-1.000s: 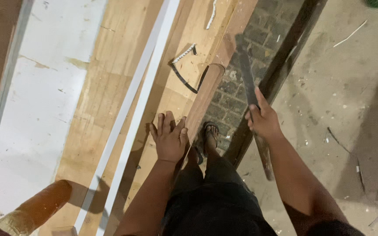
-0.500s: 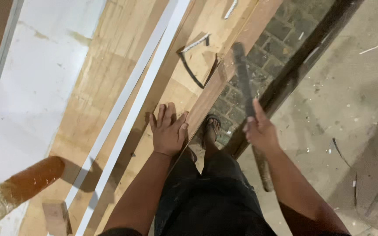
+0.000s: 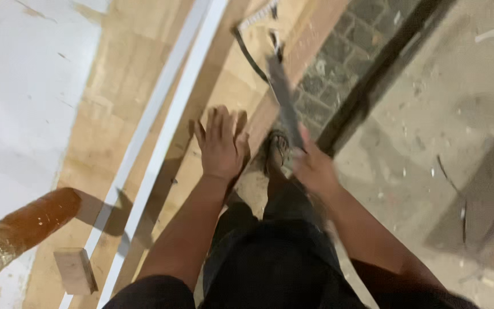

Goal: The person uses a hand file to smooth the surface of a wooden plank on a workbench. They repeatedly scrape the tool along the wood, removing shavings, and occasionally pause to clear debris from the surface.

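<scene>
Plywood (image 3: 224,91) lies flat on the worktop (image 3: 30,114), and the left hand (image 3: 221,143) rests on it with palm down and fingers spread, close to the board's right edge; pressed like that, it seems meant to steady the sheet. The right hand (image 3: 314,169) is closed around the grip of a long flat blade (image 3: 284,100), probably a saw or file, though motion blur hides its edge. The blade slants up and left from the fist, its tip over the edge of the board near a dark curved strap (image 3: 250,54) that lies on the wood. Two white strips (image 3: 167,126) run lengthwise along the board, left of the spread hand. A small wood block (image 3: 75,270) sits near the lower left, beside a brown rounded post (image 3: 27,226). Below, between the arms, a sandalled foot (image 3: 278,151) stands on brick paving (image 3: 338,57).

Compared with half a second ago, the right hand has swung in from the open floor side towards the board, so the blade now crosses above the foot and meets the plywood edge. The left hand has kept its place and its spread.
</scene>
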